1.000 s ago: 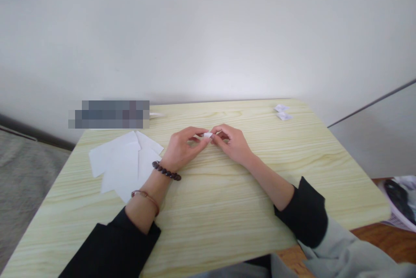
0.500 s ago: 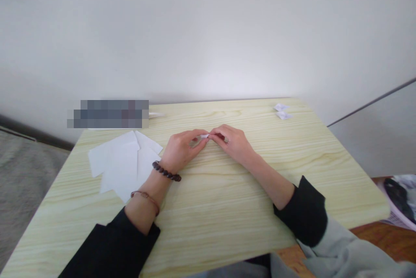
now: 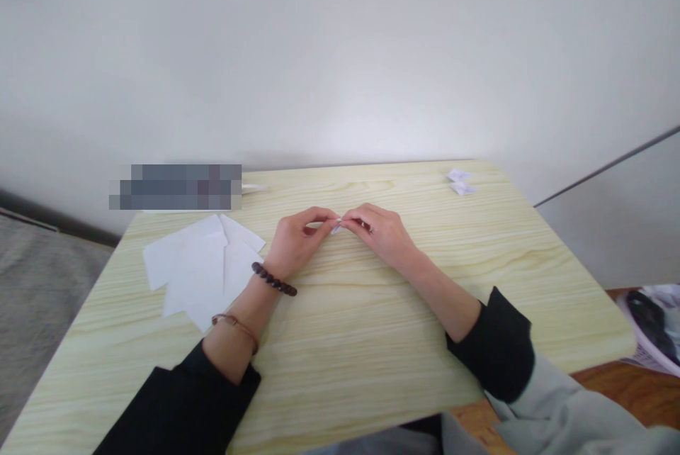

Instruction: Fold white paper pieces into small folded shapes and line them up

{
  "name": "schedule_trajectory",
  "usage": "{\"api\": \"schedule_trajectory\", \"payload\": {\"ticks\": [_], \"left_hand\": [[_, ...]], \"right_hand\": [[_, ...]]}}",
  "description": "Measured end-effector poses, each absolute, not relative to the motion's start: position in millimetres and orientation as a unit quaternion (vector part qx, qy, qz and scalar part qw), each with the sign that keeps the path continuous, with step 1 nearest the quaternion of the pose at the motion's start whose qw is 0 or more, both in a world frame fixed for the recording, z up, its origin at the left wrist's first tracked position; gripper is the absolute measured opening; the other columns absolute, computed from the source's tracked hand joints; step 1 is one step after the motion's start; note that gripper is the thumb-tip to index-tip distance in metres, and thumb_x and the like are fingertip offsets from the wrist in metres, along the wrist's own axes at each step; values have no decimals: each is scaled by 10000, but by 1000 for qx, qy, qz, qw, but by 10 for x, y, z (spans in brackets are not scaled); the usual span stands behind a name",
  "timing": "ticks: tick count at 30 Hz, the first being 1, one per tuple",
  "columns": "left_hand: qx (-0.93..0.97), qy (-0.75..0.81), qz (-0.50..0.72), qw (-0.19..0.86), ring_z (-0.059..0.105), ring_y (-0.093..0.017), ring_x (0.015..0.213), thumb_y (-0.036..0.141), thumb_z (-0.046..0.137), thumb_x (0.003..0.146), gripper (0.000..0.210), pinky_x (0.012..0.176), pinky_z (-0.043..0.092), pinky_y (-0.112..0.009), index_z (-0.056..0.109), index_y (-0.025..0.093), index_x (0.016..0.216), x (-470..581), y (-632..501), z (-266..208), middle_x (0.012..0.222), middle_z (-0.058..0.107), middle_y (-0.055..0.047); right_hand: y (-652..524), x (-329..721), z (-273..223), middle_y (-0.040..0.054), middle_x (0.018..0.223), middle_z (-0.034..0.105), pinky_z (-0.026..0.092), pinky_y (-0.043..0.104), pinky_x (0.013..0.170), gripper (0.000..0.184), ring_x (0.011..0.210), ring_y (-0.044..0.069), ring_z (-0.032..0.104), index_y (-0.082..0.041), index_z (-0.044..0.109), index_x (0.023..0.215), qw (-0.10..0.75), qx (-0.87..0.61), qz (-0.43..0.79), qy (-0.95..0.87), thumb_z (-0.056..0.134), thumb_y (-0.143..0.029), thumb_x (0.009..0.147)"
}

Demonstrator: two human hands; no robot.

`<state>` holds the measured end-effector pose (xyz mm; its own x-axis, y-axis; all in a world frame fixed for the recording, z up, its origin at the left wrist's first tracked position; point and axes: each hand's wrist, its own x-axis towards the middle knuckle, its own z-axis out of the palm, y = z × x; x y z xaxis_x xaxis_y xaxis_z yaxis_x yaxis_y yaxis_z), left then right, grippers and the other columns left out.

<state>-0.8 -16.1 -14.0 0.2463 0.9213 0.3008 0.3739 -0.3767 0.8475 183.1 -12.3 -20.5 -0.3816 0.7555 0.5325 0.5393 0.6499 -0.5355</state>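
A small folded piece of white paper (image 3: 336, 229) is pinched between my two hands above the middle of the table; most of it is hidden by fingertips. My left hand (image 3: 298, 239), with a dark bead bracelet on its wrist, grips it between thumb and forefinger. From the other side my right hand (image 3: 383, 232) pinches it too, its fingertips almost touching the left ones. Several white paper sheets (image 3: 196, 267) lie overlapping to the left of my left hand. Two small folded paper pieces (image 3: 461, 182) sit at the back right.
The light wood-patterned table (image 3: 372, 356) stands against a white wall (image 3: 340, 51). A blurred-out object (image 3: 178, 189) lies at its back left corner. On the floor at the right is a pink basket (image 3: 645, 341) with dark and white contents.
My left fingertips have shifted slightly on the folded paper, which now points down below them. The right hand has hardly moved.
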Motion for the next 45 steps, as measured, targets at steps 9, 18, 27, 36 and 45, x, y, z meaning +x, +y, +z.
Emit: {"api": "schedule_trajectory", "payload": {"ticks": [9,18,27,36,45], "left_hand": [[829,450,321,85,694,-166,694,293,554,825,198,620,511,-231,712,211,911,-62,-199,-121,811,750,-21],[689,505,430,292,692,-154,742,345,604,798,192,677,562,-226,679,182,868,-6,-196,-151,842,735,-16],[512,404,536,536,678,-165,876,339,621,808,203,727,592,-311,530,184,903,58,-154,-127,951,716,-47],[772,414,415,245,663,-150,846,165,506,830,178,788,549,-298,630,179,958,-70,-141,-160,939,701,-38],[867,367,324,95,670,-189,872,279,594,815,197,808,533,-312,691,188,960,-174,-131,-124,938,729,-52]], "right_hand": [[-133,1837,-200,49,855,675,472,252,700,227,754,148,628,-199,666,913,323,-388,113,-856,493,-346,926],[-133,1825,-197,45,834,680,466,236,690,186,750,139,631,-177,651,875,363,-401,96,-836,513,-294,920],[-134,1815,-222,23,794,685,487,226,666,188,704,123,649,-186,606,900,462,-441,148,-755,479,-322,927],[-131,1830,-219,29,813,676,474,234,707,163,755,134,632,-188,607,872,416,-418,113,-799,492,-291,925],[-117,1826,-245,35,803,672,461,235,683,128,745,139,628,-171,616,864,382,-411,89,-823,521,-241,913]]}}
